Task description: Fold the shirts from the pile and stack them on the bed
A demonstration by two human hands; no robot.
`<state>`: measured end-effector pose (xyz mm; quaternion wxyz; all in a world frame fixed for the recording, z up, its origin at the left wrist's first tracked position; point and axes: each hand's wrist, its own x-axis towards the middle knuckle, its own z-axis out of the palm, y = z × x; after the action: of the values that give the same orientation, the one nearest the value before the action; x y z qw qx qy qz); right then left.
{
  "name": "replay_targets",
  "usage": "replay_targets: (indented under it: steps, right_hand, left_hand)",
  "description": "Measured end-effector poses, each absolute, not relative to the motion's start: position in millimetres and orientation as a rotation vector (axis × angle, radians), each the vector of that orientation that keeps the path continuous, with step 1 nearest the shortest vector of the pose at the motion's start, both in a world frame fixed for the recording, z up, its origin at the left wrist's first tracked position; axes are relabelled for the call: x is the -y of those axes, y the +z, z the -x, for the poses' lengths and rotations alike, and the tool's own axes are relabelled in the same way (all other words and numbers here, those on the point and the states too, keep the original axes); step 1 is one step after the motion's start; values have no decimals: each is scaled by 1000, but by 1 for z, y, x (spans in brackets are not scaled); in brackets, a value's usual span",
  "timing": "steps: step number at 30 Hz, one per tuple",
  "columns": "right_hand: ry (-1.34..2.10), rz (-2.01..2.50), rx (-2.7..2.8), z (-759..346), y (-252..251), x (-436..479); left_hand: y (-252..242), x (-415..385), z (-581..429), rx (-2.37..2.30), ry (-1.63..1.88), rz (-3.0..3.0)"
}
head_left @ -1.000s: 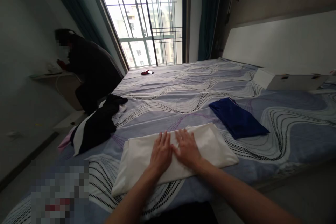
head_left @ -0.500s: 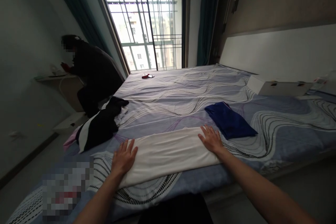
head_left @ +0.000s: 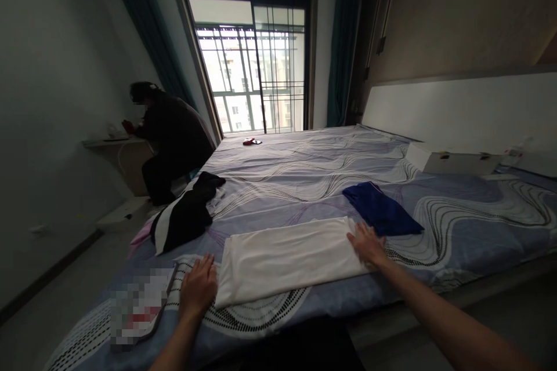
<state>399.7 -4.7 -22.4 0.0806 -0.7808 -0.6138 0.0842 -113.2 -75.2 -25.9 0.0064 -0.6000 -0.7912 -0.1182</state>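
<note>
left hand (head_left: 198, 287) slid off white cloth (head_left: 287, 258), right hand (head_left: 368, 243) reached its end

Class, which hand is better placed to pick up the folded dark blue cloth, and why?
Probably the right hand: it rests on the end of the long white folded cloth beside the folded dark blue cloth, while the left hand lies at the opposite end.

White cloth (head_left: 287, 258); wavy-patterned sheet (head_left: 456, 208)

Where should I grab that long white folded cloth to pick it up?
Probably at its two short ends, coming in from the left and the right. The white folded cloth lies flat as a long strip across the bed, so a middle hold would let both ends droop.
</note>
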Motion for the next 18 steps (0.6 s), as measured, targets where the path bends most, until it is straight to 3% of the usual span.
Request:
replay_targets:
  steps: [3, 10, 18]
  right_hand:
    - [-40, 2113, 1992, -340, -12, 22]
    - [361, 1840, 2121, -171, -15, 25]
    - [425, 1420, 2261, -56, -11, 44]
  left_hand:
    - [-25, 73, 115, 2475, -456, 1881]
    - [-28, 73, 121, 2489, -598, 1883]
    - [-32, 79, 120, 2245, -812, 2018]
